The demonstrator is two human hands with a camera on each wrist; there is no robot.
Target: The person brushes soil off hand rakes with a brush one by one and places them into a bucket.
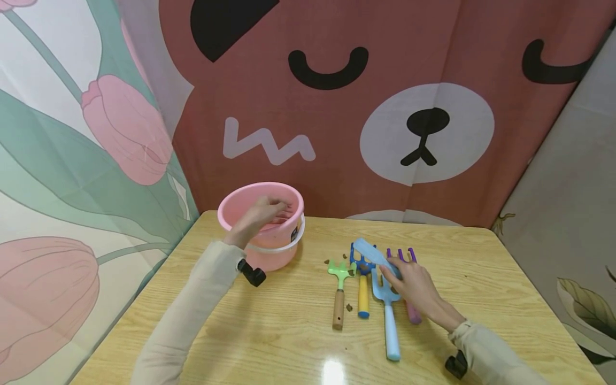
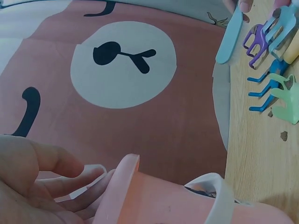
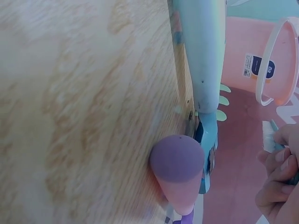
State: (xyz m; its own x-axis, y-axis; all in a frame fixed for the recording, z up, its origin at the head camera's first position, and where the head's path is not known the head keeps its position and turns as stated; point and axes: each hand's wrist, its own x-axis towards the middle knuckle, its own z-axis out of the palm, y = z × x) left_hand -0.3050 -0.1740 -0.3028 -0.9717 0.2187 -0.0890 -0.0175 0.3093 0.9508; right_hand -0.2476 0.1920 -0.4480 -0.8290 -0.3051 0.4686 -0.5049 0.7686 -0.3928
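My left hand (image 1: 262,213) reaches over the rim of the pink bucket (image 1: 270,259); its loosely bent fingers are partly inside. In the left wrist view that hand (image 2: 37,186) is beside the bucket's rim (image 2: 122,191), with nothing seen in its grip. My right hand (image 1: 416,283) holds a light blue flat-bladed tool (image 1: 368,251) above several small forks, blade pointing up-left. Below lie a green fork (image 1: 340,274), a blue fork with yellow handle (image 1: 363,299), a light blue fork (image 1: 391,331) and a purple fork (image 1: 414,313), partly hidden by the hand.
Small brown bits (image 1: 349,307) lie among the forks on the wooden table (image 1: 269,337). A white handle (image 1: 289,245) hangs around the bucket's side. Behind the table's far edge hangs a printed cloth (image 1: 337,187), with more cloth at both sides.
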